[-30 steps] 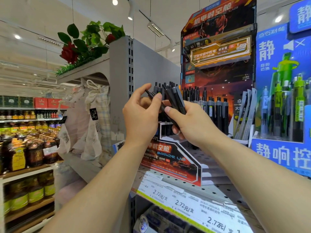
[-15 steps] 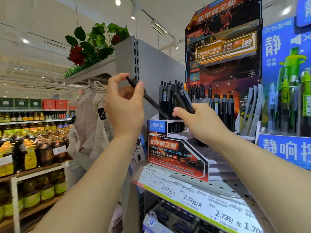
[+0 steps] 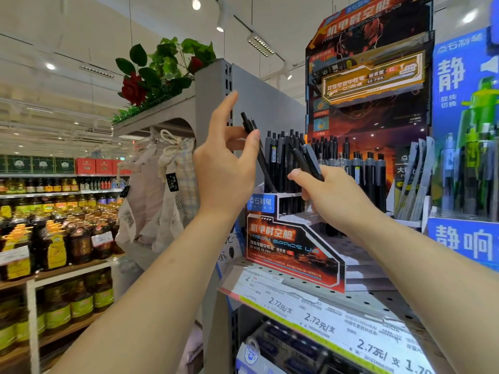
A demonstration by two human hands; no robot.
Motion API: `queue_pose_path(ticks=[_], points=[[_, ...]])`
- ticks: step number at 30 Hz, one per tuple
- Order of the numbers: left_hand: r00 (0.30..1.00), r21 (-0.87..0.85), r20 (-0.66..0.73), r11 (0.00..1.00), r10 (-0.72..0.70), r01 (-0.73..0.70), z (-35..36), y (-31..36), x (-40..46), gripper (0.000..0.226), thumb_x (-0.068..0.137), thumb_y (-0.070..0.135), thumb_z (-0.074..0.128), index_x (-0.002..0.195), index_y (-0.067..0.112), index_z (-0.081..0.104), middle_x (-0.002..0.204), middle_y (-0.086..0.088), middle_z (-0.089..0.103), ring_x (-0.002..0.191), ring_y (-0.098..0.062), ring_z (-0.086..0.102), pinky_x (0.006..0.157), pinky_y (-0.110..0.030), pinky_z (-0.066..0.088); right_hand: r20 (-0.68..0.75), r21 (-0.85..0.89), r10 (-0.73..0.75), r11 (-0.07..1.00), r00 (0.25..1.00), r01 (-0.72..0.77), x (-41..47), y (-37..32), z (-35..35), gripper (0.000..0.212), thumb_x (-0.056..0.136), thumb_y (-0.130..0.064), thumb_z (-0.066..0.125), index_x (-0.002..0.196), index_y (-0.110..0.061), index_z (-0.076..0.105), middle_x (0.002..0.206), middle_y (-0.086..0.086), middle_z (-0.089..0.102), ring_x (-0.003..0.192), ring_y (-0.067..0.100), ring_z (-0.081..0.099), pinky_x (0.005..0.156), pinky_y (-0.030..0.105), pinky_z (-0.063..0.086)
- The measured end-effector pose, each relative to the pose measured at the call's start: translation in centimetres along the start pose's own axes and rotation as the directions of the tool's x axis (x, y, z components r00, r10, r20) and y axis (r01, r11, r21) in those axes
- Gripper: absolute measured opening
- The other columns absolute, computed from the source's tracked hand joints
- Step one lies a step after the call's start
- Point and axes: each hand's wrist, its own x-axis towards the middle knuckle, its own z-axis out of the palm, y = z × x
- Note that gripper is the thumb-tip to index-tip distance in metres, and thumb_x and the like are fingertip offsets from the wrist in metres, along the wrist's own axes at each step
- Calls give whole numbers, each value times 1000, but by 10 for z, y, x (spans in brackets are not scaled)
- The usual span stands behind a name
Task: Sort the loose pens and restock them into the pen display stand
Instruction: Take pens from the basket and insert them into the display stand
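A left hand (image 3: 224, 168) pinches a black pen (image 3: 259, 155) between thumb and fingers, its lower end at the pen display stand (image 3: 294, 238). Beside it, the right hand (image 3: 332, 198) grips a small bundle of pens (image 3: 307, 160) before the stand's filled rows.

Blue display (image 3: 469, 157) cropped at right.

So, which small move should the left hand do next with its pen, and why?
Probably lower the single black pen tip-first into the stand's front-left compartment. The left hand pinches it tilted, tip near that slot, while the right hand holds more pens.
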Motion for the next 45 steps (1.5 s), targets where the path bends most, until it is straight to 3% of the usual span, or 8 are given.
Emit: queue_pose_path(ticks=[5, 14, 16, 19, 23, 29, 36, 45], points=[[998, 21, 65, 1000, -6, 5, 6, 5, 3, 34, 93, 25, 68, 126, 29, 60, 82, 20, 65, 78, 5, 65, 71, -7, 48, -2, 39, -18, 999, 1000, 18, 1, -1, 0, 41, 101, -51, 51, 64, -33, 55, 45, -15, 48, 38, 0, 41, 56, 29, 33], [973, 154, 203, 985, -108, 77, 21, -1, 12, 42, 94, 29, 66, 135, 32, 57, 83, 17, 63, 72, 4, 62, 64, -2, 43, 16, 60, -41, 997, 999, 40, 2, -1, -1, 15, 101, -48, 52, 92, -40, 61, 70, -8, 63, 44, -5, 50, 59, 27, 38], [969, 176, 217, 981, -117, 79, 22, -3, 13, 42, 94, 29, 66, 135, 33, 56, 82, 17, 63, 73, 0, 62, 66, -6, 45, 25, 65, -43, 997, 999, 41, 1, -2, -1, 15, 101, -48, 52, 92, -41, 61, 71, -7, 63, 43, -5, 49, 58, 26, 37], [950, 221, 286, 973, -128, 64, 25, -5, 11, 42, 93, 29, 66, 133, 35, 56, 79, 16, 62, 79, -9, 63, 78, -29, 53, 31, 72, -48, 996, 998, 46, 1, -3, -1, 14, 101, -49, 52, 91, -42, 59, 71, -8, 63, 43, -5, 50, 57, 25, 37], [943, 262, 316, 965, -103, 17, 27, -10, 6, 42, 92, 29, 65, 133, 34, 55, 69, 14, 61, 68, -2, 60, 70, -24, 47, 28, 94, -36, 995, 999, 33, 0, -6, -2, 22, 99, -57, 48, 79, -49, 51, 69, -12, 58, 44, -3, 49, 59, 26, 36], [937, 342, 344, 938, -69, -57, 26, -8, 9, 41, 90, 38, 60, 130, 35, 54, 58, 11, 58, 60, -3, 58, 70, -34, 54, 16, 112, 7, 994, 1000, -9, 3, -5, -1, 25, 104, -43, 41, 82, -32, 46, 74, 2, 46, 53, 14, 39, 57, 36, 33], [901, 339, 403, 941, -163, 18, 28, -15, -4, 50, 85, 39, 51, 133, 46, 43, 59, 11, 56, 59, -8, 57, 59, -32, 53, 16, 113, -32, 993, 999, 30, 5, -1, -2, 22, 106, -28, 42, 98, -41, 58, 45, -16, 42, 41, 5, 36, 40, 21, 31], [900, 217, 375, 965, -223, 148, 27, -18, -13, 63, 86, 34, 54, 143, 47, 32, 73, 20, 63, 66, -1, 60, 58, -24, 47, 7, 80, -126, 989, 992, 125, -2, -6, 1, 28, 104, -21, 52, 94, -47, 59, 52, -11, 55, 37, 1, 43, 38, 13, 32]])
